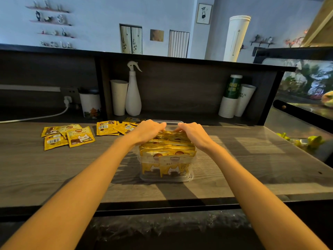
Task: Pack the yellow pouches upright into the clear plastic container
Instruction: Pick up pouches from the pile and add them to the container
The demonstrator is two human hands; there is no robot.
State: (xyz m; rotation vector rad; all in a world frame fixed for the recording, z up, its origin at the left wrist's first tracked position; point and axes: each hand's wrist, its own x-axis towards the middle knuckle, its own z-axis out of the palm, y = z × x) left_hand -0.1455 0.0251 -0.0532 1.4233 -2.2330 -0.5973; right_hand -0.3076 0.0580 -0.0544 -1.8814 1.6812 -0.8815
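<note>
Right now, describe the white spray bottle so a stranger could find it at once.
Start at the dark wooden recess behind the counter, beyond the clear container. The spray bottle stands upright at its left end, just right of a plain white cup. Unlike that straight-sided cup, it has a teardrop body, slim neck and trigger nozzle.

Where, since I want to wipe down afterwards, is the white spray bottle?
Head view: the white spray bottle stands in the back alcove, left of centre, just right of a tall white cup, beyond the loose yellow pouches.
</note>
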